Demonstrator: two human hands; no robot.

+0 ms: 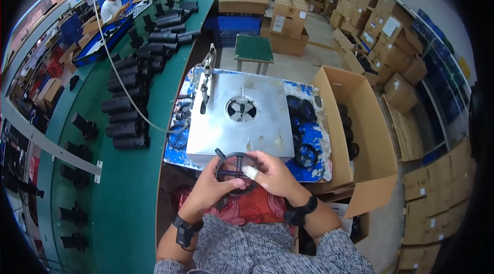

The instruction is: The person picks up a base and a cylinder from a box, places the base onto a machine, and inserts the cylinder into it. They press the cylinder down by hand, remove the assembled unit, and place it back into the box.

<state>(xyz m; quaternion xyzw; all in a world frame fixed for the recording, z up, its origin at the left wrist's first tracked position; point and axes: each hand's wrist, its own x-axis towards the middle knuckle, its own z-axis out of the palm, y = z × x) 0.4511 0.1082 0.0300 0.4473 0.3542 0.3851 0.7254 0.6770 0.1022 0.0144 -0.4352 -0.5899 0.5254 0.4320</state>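
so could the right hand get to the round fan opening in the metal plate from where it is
Probably yes. The right hand is holding the black ring part together with the left hand at the metal plate's near edge, and the fan opening lies straight ahead with only bare plate between. It would have to free itself first.

Bright, even indoor light falls from above, with a strip lamp glowing at the upper left corner. The square brushed-metal plate (242, 119) shows a soft pale sheen. Shadows are faint. Fisheye distortion bends the long green workbench (139, 171), and black vignetting fills the corners. Distant cardboard boxes (391, 42) look slightly soft.
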